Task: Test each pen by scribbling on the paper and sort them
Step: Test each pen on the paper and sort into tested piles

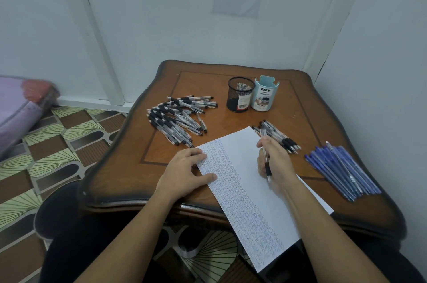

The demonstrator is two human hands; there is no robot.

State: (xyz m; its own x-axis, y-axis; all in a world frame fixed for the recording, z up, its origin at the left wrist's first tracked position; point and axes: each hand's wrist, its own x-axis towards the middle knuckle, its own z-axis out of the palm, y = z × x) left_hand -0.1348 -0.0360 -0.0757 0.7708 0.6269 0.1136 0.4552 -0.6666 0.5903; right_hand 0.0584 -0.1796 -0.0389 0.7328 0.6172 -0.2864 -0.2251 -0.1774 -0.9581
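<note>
A white paper sheet (pixel 242 151) lies slanted across the wooden table (pixel 129 167), its left strip filled with small scribbles. My left hand (pixel 184 174) rests flat on the sheet's left edge, fingers spread. My right hand (pixel 277 164) grips a clear pen with a black grip (pixel 265 158), tip down on the blank right part of the paper. A large heap of clear black-grip pens (pixel 178 118) lies at the table's left. A smaller group of the same pens (pixel 282 137) lies beyond my right hand. A bundle of blue pens (pixel 342 171) lies at the right.
A black mesh pen cup (pixel 239 95) and a light blue desk organizer cup (pixel 264 95) stand side by side at the table's back. White walls close in behind and on the right. Patterned floor and a purple cushion (pixel 16 109) lie to the left.
</note>
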